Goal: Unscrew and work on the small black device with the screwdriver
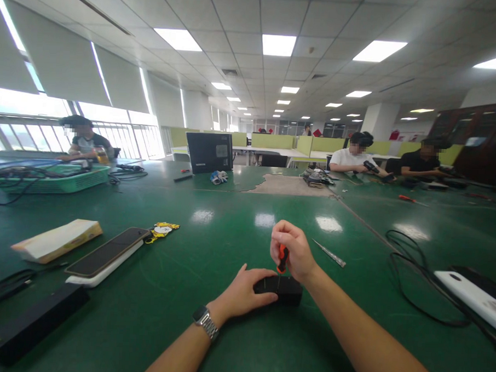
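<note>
My right hand (291, 248) is closed around the red-and-black handle of a screwdriver (284, 258). It stands upright, its shaft pointing down at a small black box-shaped device (290, 293) on the green table. Whether the tip sits in a screw is too small to tell. My left hand (247, 290) grips the left end of that device, thumb on the near side and fingers on the far side. To the right of my right hand lies a slim clear-handled screwdriver (330, 253).
On the left are a phone (109, 250) on a white object, a tissue pack (59, 239), a long black box (32, 322) and a green basket (63, 180). Black cable (407, 294) and a white device (471, 297) lie right. A monitor (208, 152) stands behind; several people sit farther off.
</note>
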`<state>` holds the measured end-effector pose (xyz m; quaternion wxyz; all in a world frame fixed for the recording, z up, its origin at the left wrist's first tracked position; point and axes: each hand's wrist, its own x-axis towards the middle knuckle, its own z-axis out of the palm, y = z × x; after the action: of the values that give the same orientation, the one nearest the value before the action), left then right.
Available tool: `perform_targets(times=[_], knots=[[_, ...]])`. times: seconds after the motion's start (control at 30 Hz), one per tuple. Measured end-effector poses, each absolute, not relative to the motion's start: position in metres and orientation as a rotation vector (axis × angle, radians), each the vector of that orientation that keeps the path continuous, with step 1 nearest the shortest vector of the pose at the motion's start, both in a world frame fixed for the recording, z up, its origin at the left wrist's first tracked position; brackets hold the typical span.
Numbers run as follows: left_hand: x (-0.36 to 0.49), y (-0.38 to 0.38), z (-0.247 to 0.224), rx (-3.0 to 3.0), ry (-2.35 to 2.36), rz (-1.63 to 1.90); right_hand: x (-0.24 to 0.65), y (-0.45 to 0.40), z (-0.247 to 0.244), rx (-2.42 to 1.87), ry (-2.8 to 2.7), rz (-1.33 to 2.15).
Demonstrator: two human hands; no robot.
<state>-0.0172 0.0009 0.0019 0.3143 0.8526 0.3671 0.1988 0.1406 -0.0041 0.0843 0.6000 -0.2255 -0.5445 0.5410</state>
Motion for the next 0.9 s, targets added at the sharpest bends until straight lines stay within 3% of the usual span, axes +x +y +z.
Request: perform_targets(times=[0.23, 0.43, 0.9], knots=[[-0.018, 0.0, 0.005, 2.272, 0.979, 0.503, 0.166, 0.0, 0.101, -0.817, -1.472, 1.26], [-0.017, 0.0, 0.005, 2.256, 0.973, 0.51, 0.175, 0.001, 0.101, -0.736, -1.465, 1.458], [-0.017, 0.0, 0.006, 2.235, 0.951, 0.531, 0.173, -0.003, 0.103, -0.614, -1.584, 1.546]])
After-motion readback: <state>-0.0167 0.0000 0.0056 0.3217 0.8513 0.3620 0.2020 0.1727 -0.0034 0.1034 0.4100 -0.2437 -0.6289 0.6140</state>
